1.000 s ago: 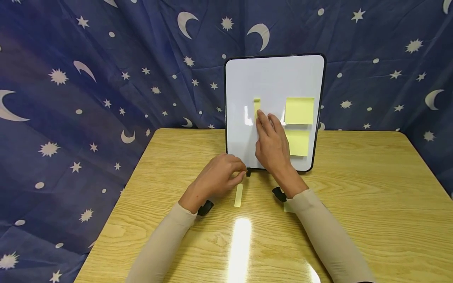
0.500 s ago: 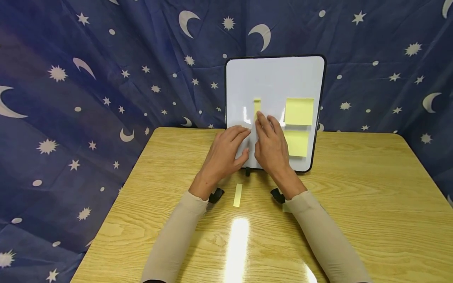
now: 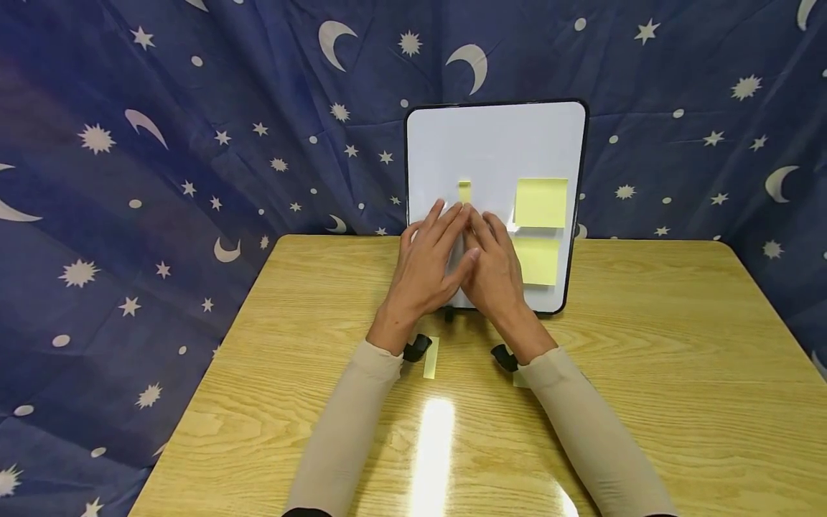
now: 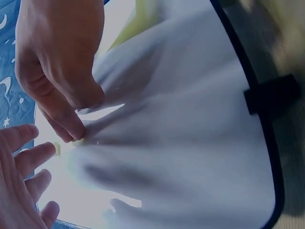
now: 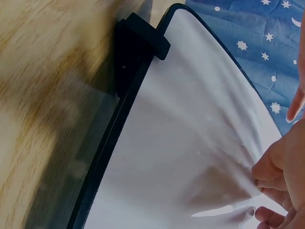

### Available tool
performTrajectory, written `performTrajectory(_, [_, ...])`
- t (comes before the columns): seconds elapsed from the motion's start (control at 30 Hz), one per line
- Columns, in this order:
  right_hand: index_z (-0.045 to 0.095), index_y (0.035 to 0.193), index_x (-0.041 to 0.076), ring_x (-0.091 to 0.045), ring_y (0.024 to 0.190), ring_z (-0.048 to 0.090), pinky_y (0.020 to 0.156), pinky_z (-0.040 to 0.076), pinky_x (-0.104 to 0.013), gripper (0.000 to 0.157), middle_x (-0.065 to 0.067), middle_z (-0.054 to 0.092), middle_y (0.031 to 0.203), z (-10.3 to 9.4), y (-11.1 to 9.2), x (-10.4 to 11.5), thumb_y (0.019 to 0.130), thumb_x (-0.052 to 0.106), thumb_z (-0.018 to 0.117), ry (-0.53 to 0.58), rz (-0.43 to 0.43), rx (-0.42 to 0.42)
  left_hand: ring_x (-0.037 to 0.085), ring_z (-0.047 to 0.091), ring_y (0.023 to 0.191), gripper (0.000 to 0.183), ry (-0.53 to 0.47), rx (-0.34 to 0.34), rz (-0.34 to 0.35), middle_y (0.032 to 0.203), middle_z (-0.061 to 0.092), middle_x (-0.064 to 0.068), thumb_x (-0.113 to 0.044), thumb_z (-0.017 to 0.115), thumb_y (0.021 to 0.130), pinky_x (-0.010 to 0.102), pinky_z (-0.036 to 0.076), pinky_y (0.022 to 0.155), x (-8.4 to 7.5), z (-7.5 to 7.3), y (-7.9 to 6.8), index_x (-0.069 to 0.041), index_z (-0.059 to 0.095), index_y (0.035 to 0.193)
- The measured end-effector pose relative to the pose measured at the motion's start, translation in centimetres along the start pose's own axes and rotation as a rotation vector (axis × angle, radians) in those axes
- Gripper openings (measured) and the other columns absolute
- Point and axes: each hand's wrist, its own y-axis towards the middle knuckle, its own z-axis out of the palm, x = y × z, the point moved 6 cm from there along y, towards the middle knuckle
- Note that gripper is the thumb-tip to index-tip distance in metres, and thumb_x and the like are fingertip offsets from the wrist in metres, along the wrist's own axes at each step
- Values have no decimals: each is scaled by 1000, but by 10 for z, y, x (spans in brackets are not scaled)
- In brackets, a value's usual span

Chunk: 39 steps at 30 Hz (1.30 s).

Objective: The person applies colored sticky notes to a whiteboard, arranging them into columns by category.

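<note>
A narrow yellow sticky-note strip [image 3: 464, 191] is on the upright whiteboard [image 3: 494, 143]. My right hand [image 3: 496, 269] rests its fingertips on the strip's lower part, which the fingers hide. Beside it, my left hand [image 3: 426, 262] reaches over the board with its fingers extended, fingertips right at the strip and close to the right fingers. In the left wrist view, the left fingers [image 4: 35, 160] are spread, while the right hand [image 4: 57, 71] bends its fingers down to a bit of yellow paper [image 4: 77, 141].
Two yellow sticky notes, an upper one [image 3: 541, 203] and a lower one [image 3: 538, 260], are on the board's right side. A loose yellow strip [image 3: 431, 357] lies on the wooden table [image 3: 646, 345]. A black clip [image 5: 143, 36] holds the board's bottom edge. Behind hangs a blue star-patterned curtain [image 3: 271, 93].
My left hand has risen from near the table by the board's bottom edge to the strip, its bent fingers straightening. The right hand has stayed on the strip.
</note>
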Motion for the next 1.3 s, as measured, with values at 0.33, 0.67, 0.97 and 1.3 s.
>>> performTrajectory(0.33, [57,142,-16,-41,138,52,126,29,-50,54,-28,57,148,2,1,1,96,10,69,26,21,45,23,13,164,59,-5,-8,-42,171,36,1,-48,43,112,60,18,125,-3,5,13,-25,39,166])
performTrajectory(0.67, [61,139,-14,-39,140,51,125,30,-50,53,-26,54,152,2,-1,1,96,13,73,-22,-8,30,21,8,165,61,-32,-1,-62,173,33,-1,-55,30,113,60,15,126,-7,10,23,-27,37,167])
performTrajectory(0.97, [62,141,-9,-42,138,49,127,26,-51,54,-25,54,153,3,-2,1,96,18,75,12,19,75,21,5,165,59,-17,32,-87,173,30,-1,-53,34,113,59,11,127,-3,20,29,-29,35,168])
performTrajectory(1.3, [62,138,-12,-40,140,49,126,28,-50,48,-25,53,153,3,-3,3,101,17,68,-47,-17,50,16,-3,165,59,-3,63,-126,175,24,-7,-54,36,113,58,10,127,2,24,31,-32,33,168])
